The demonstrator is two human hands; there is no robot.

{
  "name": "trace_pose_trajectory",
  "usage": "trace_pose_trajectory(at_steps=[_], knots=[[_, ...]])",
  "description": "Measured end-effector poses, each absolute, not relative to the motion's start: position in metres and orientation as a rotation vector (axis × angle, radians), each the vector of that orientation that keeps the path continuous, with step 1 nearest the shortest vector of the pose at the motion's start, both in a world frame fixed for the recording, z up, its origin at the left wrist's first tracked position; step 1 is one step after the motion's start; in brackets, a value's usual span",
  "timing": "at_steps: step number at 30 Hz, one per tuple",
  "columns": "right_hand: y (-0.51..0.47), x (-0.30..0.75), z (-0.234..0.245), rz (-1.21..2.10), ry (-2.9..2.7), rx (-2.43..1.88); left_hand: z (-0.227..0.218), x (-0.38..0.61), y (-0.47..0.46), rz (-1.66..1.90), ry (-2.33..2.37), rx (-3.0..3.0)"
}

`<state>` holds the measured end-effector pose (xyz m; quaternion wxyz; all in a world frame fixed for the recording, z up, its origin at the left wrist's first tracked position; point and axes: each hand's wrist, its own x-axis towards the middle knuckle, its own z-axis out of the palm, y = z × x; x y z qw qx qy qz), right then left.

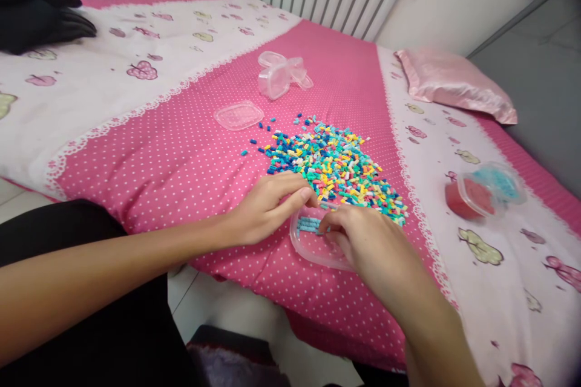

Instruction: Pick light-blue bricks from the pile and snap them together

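A clear plastic lid or shallow tray (313,257) lies on the bed near me, with small light blue building bricks (307,225) lined up in short rows inside it. Over its right part is my right hand (363,236), fingers pinched together at the end of those rows; whatever is between the fingertips is hidden. My left hand (275,205) rests at its upper left edge, thumb and fingers closed, their tips hiding anything held. Just beyond both hands spreads a loose pile of small multicoloured bricks (336,163).
Another clear lid (238,115) lies flat beyond the pile, near stacked clear containers (276,77). At right stand tubs with red (472,198) and light blue contents (502,183). A pink pillow (454,81) lies farther back, and a dark glove (49,21) at far left.
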<state>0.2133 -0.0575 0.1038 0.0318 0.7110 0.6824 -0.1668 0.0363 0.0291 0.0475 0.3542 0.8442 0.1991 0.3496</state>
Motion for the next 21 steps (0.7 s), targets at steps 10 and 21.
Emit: trace_pose_trajectory(at_steps=[10,21], knots=[[-0.0581,0.2131,0.1023,-0.498,2.073,2.163,0.0481,0.0355,0.0287,0.916,0.493,2.160],[-0.0604,0.2145,0.1056,-0.513,2.158,2.145,0.0490,0.0355,0.0289,0.901,0.501,2.168]])
